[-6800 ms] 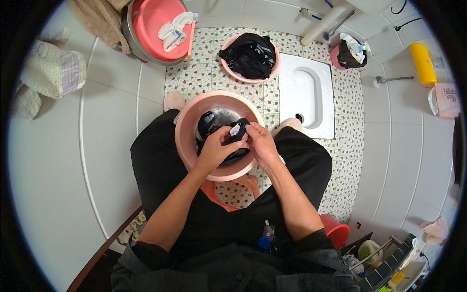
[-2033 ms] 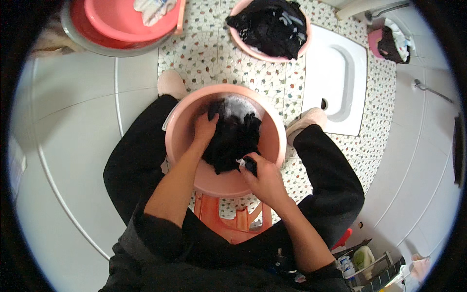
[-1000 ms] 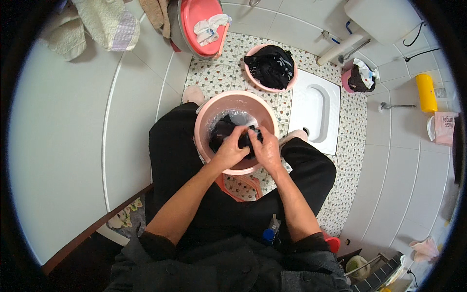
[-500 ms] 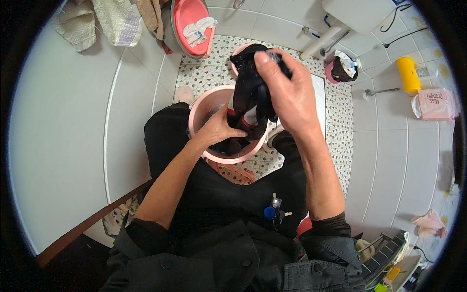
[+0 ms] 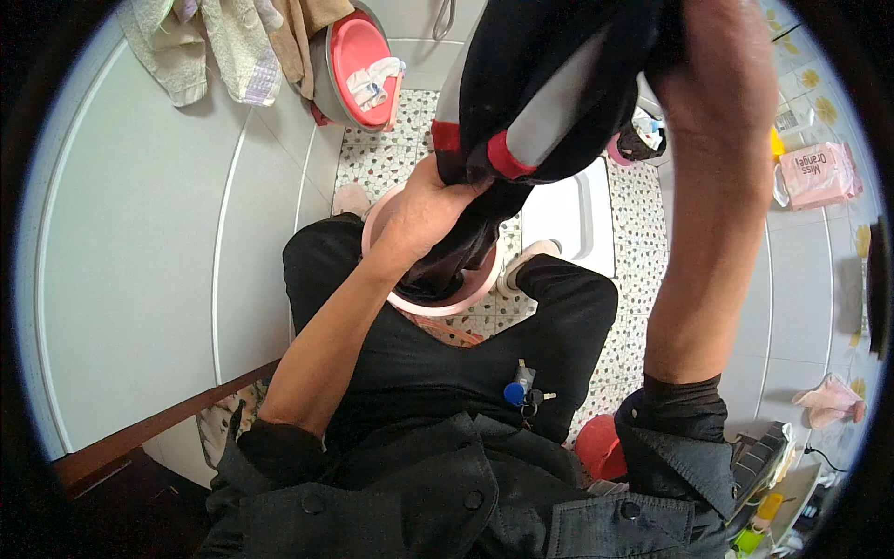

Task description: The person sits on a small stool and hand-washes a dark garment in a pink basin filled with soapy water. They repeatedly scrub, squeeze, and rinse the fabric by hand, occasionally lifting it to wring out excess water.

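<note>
Black cloth (image 5: 521, 70) is clasped over a basin (image 5: 451, 307) by the left hand (image 5: 424, 214), fingers (image 5: 461, 194) closed; the blurred right hand's (image 5: 722, 79) grip is unclear.

One black garment (image 5: 563, 102), white-panelled, red-banded, at twelve to one o'clock, lower end in a pink basin (image 5: 453, 306); left hand (image 5: 433, 210) gripping its seven o'clock edge; right hand (image 5: 722, 84), blurred, holding its three o'clock edge. Towels (image 5: 244, 61), between ten and eleven. Red tub (image 5: 358, 51), eleven. White squat toilet (image 5: 564, 231), two. Keys (image 5: 533, 401), five.
</note>
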`<state>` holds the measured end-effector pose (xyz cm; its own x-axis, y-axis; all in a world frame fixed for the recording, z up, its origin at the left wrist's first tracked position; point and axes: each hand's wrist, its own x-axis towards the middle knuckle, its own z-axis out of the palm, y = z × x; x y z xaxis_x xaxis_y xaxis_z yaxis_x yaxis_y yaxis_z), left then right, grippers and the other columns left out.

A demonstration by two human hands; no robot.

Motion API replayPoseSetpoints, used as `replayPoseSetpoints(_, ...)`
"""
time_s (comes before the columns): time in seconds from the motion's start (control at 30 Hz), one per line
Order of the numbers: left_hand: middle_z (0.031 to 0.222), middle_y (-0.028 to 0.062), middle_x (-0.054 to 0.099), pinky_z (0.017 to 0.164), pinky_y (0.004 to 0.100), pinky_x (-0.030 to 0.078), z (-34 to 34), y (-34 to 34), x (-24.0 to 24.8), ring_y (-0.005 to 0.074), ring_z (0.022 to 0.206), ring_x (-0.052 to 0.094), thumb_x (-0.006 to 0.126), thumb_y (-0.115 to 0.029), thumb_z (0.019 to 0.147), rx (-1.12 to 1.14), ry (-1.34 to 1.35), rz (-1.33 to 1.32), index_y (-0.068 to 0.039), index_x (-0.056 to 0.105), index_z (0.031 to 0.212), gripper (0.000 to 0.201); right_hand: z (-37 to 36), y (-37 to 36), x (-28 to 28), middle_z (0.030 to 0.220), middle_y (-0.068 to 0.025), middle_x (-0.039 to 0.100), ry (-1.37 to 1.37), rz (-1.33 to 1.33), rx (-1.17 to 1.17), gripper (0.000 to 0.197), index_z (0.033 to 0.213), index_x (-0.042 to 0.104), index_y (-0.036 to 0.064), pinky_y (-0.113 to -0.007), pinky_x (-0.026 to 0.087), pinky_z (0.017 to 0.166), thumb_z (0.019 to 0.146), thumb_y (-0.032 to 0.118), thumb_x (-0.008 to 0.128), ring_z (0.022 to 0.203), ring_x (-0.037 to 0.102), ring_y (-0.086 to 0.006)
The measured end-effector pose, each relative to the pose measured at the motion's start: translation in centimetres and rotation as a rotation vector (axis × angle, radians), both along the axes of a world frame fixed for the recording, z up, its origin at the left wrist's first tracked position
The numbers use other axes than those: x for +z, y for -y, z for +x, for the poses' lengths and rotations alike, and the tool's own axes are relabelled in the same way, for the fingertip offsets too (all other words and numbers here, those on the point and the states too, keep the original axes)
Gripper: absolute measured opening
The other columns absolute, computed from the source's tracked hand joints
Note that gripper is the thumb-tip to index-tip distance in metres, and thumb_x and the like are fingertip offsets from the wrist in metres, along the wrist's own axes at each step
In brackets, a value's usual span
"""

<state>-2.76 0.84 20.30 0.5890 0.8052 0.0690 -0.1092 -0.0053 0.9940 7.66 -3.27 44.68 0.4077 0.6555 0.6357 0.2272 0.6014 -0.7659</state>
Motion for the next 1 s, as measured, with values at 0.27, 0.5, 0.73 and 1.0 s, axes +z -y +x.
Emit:
replayPoseSetpoints(0.27,0.094,0.0106,0.071,0.083,0.0315,0.050,-1.0,0.2,2.8,0.0184,0.086,0.066,0.066,-0.002,0.082,-0.004,0.051,0.021,0.005,0.063,0.108,0.028,6.1,1.2,-1.6,0.091,-0.0054,0.068,-0.110,-0.023,0.220,0.029,0.106,0.065,0.0047,-0.025,0.055,0.064,0.098,0.032,0.061,0.074,0.066,-0.0131)
replayPoseSetpoints(0.5,0.107,0.0190,0.069,0.091,0.0382,0.049,-1.5,-1.8,-14.6,0.0321,0.103,0.065,0.071,-0.002,0.073,0.031,-0.369,0.064,0.001,0.061,0.116,0.044,9.0,-1.4,-21.2,0.099,-0.0087,0.067,-0.311,-0.695,-0.097,0.045,0.113,0.062,-0.0049,-0.028,0.051,0.082,0.094,0.036,0.066,0.090,0.062,-0.0141)
replayPoseSetpoints(0.73,0.147,0.0247,0.036,0.107,0.0574,0.036,-1.6,-1.0,-29.2,0.0470,0.135,0.035,0.086,-0.023,0.069,-0.108,-1.065,-0.057,-0.011,0.029,0.146,0.097,7.8,-1.6,-51.2,0.109,-0.0310,0.066,-0.063,-1.050,-0.173,0.047,0.116,0.063,-0.0083,-0.041,0.047,0.092,0.095,0.033,0.059,0.105,0.064,-0.0420)
replayPoseSetpoints(1.0,0.159,0.0228,0.015,0.106,0.0708,0.026,2.6,-0.9,-35.1,0.0454,0.145,0.019,0.088,-0.046,0.063,-0.374,-1.489,0.288,-0.017,0.015,0.157,0.122,4.4,-2.6,-63.7,0.092,-0.0257,0.067,0.286,-1.386,-0.369,0.036,0.104,0.062,0.0013,-0.050,0.050,0.075,0.098,0.036,0.056,0.085,0.064,-0.0442)
